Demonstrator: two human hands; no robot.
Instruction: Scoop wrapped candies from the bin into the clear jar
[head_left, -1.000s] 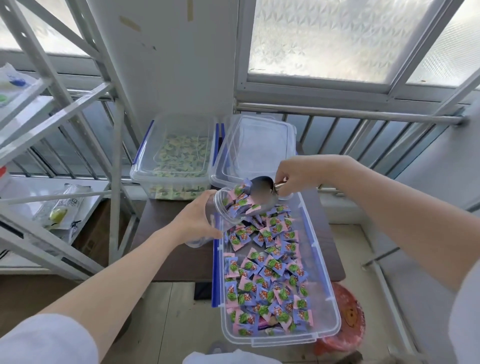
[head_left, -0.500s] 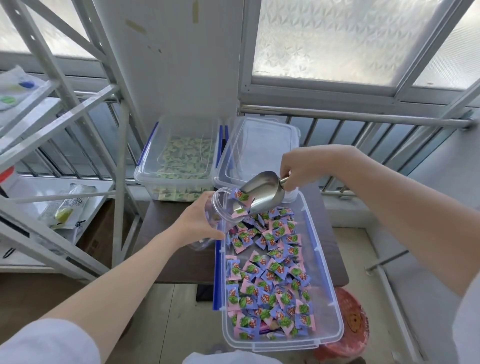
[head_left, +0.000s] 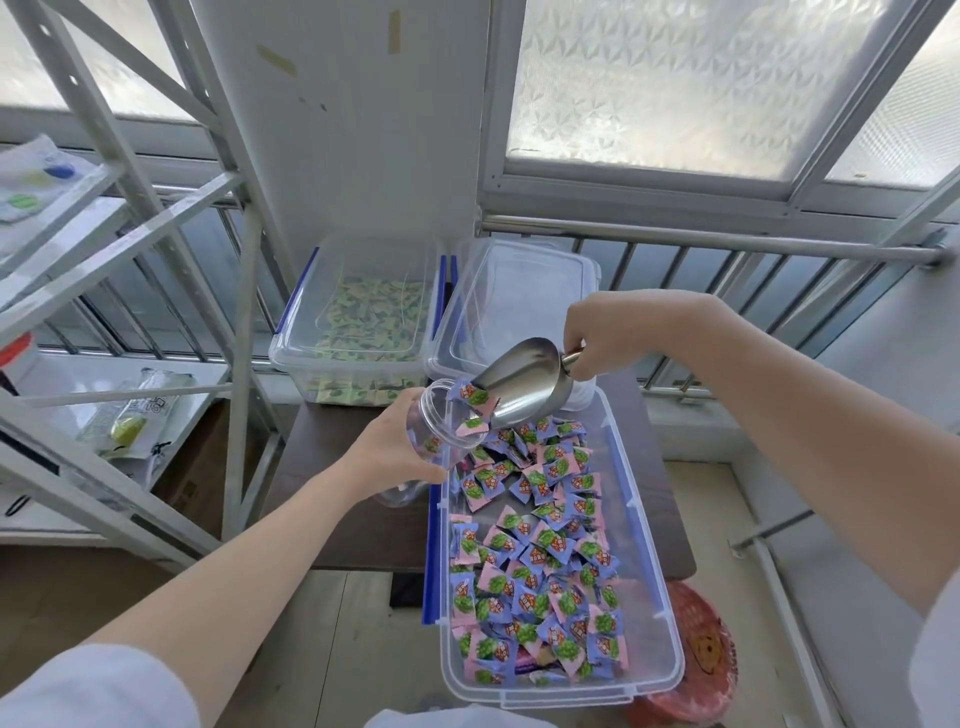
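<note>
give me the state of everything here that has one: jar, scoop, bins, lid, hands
clear jar: tilted, mouth toward the scoop, a few candies inside
metal scoop: tipped down, candies at its lip
candy bin: open, partly full
wrapped candies: loose in the bin
green candy bin: lid on
loose lid: off, lying behind the candy bin
left hand: gripping the jar
right hand: gripping the scoop handle

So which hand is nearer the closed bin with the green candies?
Left. The left hand, holding the jar, sits just in front of that bin; the right hand is off to its right, holding the scoop.
</note>
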